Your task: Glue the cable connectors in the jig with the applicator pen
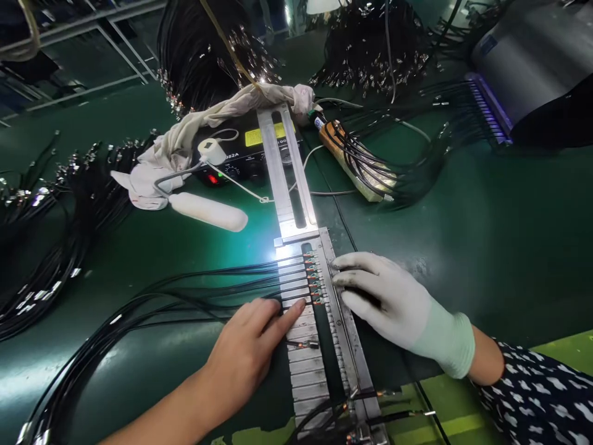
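A slotted metal fixture (308, 377) runs down the middle of the bench. Several thin black cables (250, 269) lie side by side across its grooves, their stripped coloured wire ends (315, 278) lined up near the bar. My bare left hand (250, 340) presses the lowest cable into its groove with a stretched index finger; the other fingers are curled, their undersides hidden. My right hand (393, 303), in a white glove with a light green cuff, rests its spread fingertips along the fixture's right-hand bar. Below my left fingertip, a short cable end (308, 344) lies across the grooves.
A black control box (250, 167) with a red light stands behind, beside a cloth-wrapped arm (222, 111) and a white cylindrical handle (208, 211). Cable bundles (204, 55) hang at the back. Several cables lie on a wrapped block (356, 164). A dark machine (532, 68) glows purple at right.
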